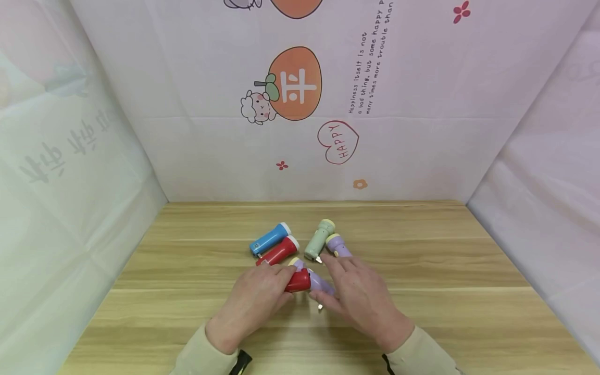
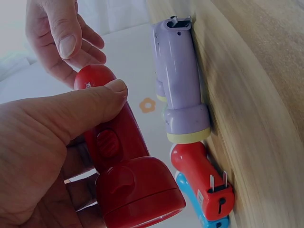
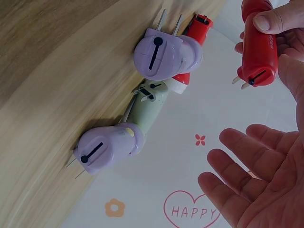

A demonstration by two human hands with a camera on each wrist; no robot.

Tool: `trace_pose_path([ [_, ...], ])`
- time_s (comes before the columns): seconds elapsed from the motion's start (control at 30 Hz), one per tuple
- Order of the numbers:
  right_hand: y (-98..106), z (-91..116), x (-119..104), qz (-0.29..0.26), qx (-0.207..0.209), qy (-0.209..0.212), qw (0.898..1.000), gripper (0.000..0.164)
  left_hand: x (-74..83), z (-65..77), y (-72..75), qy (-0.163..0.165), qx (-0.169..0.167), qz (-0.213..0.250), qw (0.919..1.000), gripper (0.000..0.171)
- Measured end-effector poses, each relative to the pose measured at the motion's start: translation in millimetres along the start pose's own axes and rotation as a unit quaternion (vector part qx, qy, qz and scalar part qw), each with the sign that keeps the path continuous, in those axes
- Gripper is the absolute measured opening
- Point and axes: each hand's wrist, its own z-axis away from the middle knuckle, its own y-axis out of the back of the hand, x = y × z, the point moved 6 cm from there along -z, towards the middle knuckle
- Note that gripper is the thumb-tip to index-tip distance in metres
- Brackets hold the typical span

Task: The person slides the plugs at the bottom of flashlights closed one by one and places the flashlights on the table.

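My left hand [image 1: 260,297] grips a red flashlight [image 2: 114,137], thumb pressed along its body near the slide switch. The tail of that flashlight points toward my right hand [image 1: 363,299], with two metal prongs sticking out of it in the right wrist view. My right hand's fingers [image 3: 242,175] are spread and hold nothing; its thumb is close to the red tail end. Below the held flashlight, a purple flashlight [image 1: 321,284] lies on the table, prongs out. Another purple flashlight [image 1: 339,247] lies just beyond my right fingers, partly hidden by them.
Farther back lie a green flashlight [image 1: 320,240] with its prongs out, a second red flashlight [image 1: 281,249] and a blue flashlight [image 1: 270,238] side by side. The wooden table [image 1: 187,281] ends at a white printed cloth [image 1: 211,156], with cloth walls on both sides.
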Motion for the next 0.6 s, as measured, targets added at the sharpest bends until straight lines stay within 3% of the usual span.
trace_pose_path([
  [0.6, -1.4, 0.9, -7.7, -0.014, -0.016, 0.006, 1.0, 0.069, 2.4, -2.2, -0.6, 0.001, -0.021, -0.003, 0.9998, 0.056],
])
